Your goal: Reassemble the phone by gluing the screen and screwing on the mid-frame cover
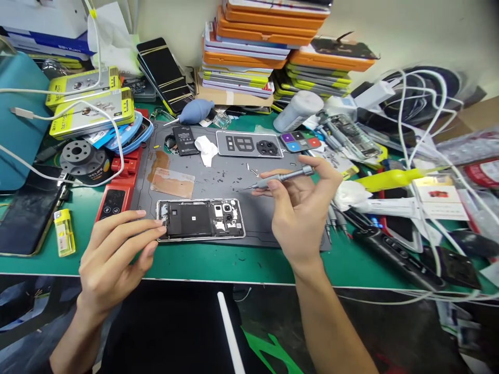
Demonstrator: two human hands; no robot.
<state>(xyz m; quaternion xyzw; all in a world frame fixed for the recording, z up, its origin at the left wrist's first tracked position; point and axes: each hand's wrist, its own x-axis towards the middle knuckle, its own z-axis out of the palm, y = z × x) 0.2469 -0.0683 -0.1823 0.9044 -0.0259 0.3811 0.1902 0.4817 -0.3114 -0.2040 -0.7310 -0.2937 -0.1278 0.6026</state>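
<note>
An opened smartphone (pixel 193 219) lies on the grey work mat (pixel 218 182) near the front edge, its inner parts and camera modules showing. Over its left end reach the stretched fingers of my left hand (pixel 115 254), with fingertips at the phone's edge. My right hand (pixel 302 218) grips a grey precision screwdriver (pixel 278 179) between thumb and fingers, with the index finger near its end cap. The screwdriver's thin tip points left, above the mat and apart from the phone. Small dark screws (pixel 228 179) are scattered on the mat. Behind them lies a phone back cover (pixel 249 144).
A loose battery (pixel 186 141), a white tissue (pixel 206 150) and a blue air blower (pixel 195 111) are at the back. A yellow lighter (pixel 64 232) lies left. Tools, white cables (pixel 405 114) and a yellow-handled tool (pixel 392 179) crowd the right. Stacked boxes (pixel 249 57) stand behind.
</note>
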